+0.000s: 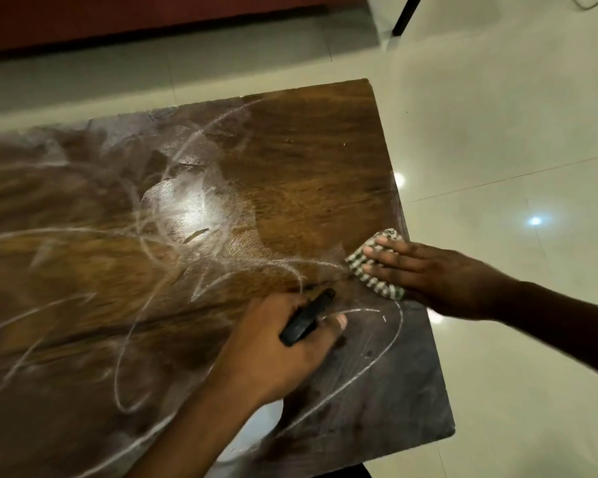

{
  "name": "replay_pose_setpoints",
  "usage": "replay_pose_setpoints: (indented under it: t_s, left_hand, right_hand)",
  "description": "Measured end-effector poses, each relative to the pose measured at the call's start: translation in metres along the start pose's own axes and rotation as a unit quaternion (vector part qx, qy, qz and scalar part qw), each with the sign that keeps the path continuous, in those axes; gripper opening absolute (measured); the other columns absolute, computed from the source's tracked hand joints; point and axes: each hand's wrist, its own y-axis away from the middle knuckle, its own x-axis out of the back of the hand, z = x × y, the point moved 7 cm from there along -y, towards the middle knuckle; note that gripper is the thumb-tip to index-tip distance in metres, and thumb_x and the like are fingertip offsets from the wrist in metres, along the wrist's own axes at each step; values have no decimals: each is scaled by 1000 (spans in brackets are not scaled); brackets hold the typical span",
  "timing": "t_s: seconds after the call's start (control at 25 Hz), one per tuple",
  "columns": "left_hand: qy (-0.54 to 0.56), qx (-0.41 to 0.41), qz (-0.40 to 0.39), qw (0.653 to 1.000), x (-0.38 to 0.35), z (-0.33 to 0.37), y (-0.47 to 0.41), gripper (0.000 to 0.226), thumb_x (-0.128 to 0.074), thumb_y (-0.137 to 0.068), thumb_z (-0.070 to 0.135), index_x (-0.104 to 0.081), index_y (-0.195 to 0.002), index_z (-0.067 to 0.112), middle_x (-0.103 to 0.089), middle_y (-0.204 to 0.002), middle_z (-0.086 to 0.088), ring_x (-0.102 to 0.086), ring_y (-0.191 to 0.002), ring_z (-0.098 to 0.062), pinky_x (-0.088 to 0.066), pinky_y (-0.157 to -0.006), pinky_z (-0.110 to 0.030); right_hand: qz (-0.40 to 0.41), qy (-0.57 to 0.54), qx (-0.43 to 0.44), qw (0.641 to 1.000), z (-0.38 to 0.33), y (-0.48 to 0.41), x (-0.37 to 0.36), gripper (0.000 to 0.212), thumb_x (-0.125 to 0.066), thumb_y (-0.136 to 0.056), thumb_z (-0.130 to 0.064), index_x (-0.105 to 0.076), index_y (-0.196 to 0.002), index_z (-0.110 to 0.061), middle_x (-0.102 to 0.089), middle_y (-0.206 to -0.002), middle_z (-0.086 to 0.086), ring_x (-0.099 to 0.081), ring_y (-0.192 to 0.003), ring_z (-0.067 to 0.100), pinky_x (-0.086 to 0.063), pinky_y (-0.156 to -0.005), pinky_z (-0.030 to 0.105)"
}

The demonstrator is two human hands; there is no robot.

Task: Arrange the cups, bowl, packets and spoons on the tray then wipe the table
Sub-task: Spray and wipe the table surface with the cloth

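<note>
Both hands work: right hand [425, 270] flat, fingers spread, pressing cloth [373, 263] at the table's [308, 150] right edge, where it may slip off; left hand [273, 343] clasps a dark object [306, 317].

cloth [373, 263]: on surface [290, 150], at right edge, under right hand [425, 270]
left hand [273, 346]: near front, left of cloth

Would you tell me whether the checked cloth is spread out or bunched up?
Bunched up: the checked cloth sits crumpled under the right hand at the table edge.
</note>
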Motion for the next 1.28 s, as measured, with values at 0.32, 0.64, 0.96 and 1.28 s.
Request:
replay_pose_setpoints:
  t_s: [0.32, 0.64, 0.96, 1.28]
  left_hand:
    - [7, -5, -10, 1000, -2, -35, 39, 60, -70, -95, 62, -58, -71, 8, -47, -56, -15, -41, -46, -15, -35, -55, -33]
    - [34, -38, 9, 999, -5, -43, 56, 61, -65, -88, 65, -48, -65, 11, -44, -57, -19, -38, -45, -18, -32, -55, -35]
    - [68, -19, 43, 997, 5, -47, 56, 54, -71, -93, 61, -67, -71, 11, -57, -55, -12, -62, -54, -37, -53, -56, -47]
    - [53, 5, 60, 997, 7, -56, 54, 61, -72, -96, 54, -52, -61, 8, -43, -45, 3, -47, -43, -26, -47, -54, -43]
  right_hand:
    - [135, -114, -299, 938, 32, -43, 12, 56, -47, -112, -25, -35, -166, -24, -23, -178, 3, -12, -166, 26, -28, -130, 54]
    - [11, -20, -62, 998, -59, 8, -27, 64, -47, -107, -27, -31, -168, -24, -24, -177, 3, -20, -165, 29, -35, -127, 49]
    - [94, -99, -234, 963, -66, -77, -14, 63, -46, -105, -23, -34, -167, -25, -23, -178, 2, -8, -166, 28, -21, -132, 54]
    - [173, -135, -391, 894, 1, 8, -10, 55, -46, -113, -27, -34, -166, -33, -22, -178, -7, -12, -166, 20, -26, -132, 50]
